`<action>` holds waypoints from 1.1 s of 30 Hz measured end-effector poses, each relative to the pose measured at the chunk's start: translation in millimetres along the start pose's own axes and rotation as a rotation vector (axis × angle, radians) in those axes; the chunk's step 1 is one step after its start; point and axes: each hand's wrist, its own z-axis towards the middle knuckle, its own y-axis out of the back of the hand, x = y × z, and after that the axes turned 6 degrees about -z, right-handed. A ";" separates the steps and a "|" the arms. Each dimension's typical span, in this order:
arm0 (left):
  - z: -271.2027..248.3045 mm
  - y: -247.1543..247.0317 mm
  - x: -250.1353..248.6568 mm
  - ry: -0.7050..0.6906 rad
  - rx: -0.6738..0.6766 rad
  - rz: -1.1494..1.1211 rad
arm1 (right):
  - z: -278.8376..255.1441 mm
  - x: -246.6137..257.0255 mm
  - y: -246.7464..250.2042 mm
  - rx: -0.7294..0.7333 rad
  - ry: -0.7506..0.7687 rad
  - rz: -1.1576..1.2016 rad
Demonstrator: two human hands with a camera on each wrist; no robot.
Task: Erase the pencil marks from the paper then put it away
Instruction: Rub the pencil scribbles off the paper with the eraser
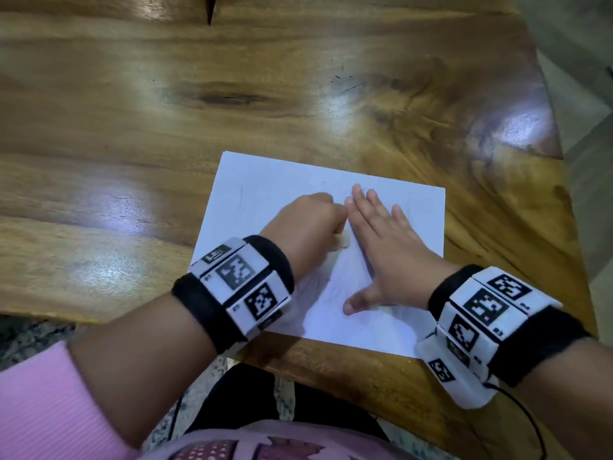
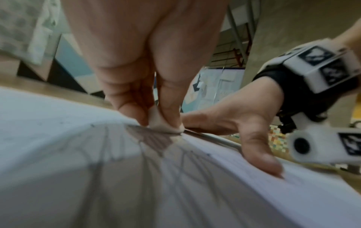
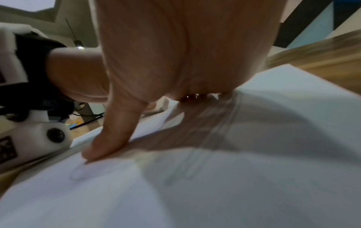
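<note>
A white sheet of paper (image 1: 265, 187) lies on the wooden table near its front right corner, with faint pencil lines (image 2: 109, 141) across it. My left hand (image 1: 305, 224) is curled over the middle of the sheet and pinches a small white eraser (image 2: 162, 123) against the paper. My right hand (image 1: 381, 234) lies flat beside it, fingers straight and spread, thumb (image 3: 111, 138) pressed down, holding the paper (image 3: 273, 138) still. The eraser shows only as a pale sliver (image 1: 442, 243) under the left fist in the head view.
The wooden table (image 1: 166, 127) stretches far and left of the sheet with a glossy top. Its right edge (image 1: 560, 154) and front edge run close to the paper. My lap and a pink sleeve (image 1: 49, 410) sit below the front edge.
</note>
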 end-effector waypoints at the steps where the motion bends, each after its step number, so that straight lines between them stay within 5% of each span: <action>1: -10.4 -2.0 2.0 -0.031 0.019 0.013 | 0.0 0.2 0.3 0.004 0.001 -0.003; 6: -50.8 -7.6 15.4 -0.094 0.270 0.007 | -1.5 -0.3 0.2 0.005 0.002 -0.005; 11: -1.2 2.5 5.9 -0.055 0.021 0.011 | -1.9 1.7 1.6 -0.001 -0.008 0.008; 17: -60.3 -16.3 18.6 -0.097 0.242 -0.044 | -2.3 0.8 1.0 0.009 -0.001 0.022; 23: -11.7 -5.2 9.6 -0.101 0.040 -0.016 | -2.0 2.6 2.5 0.011 -0.007 0.015; 29: -71.3 -21.3 21.8 -0.081 0.228 -0.097 | -1.9 2.6 2.1 0.023 -0.013 0.017; 33: -41.2 -12.3 19.8 -0.094 0.081 -0.086 | -2.7 3.2 1.3 0.013 -0.013 0.024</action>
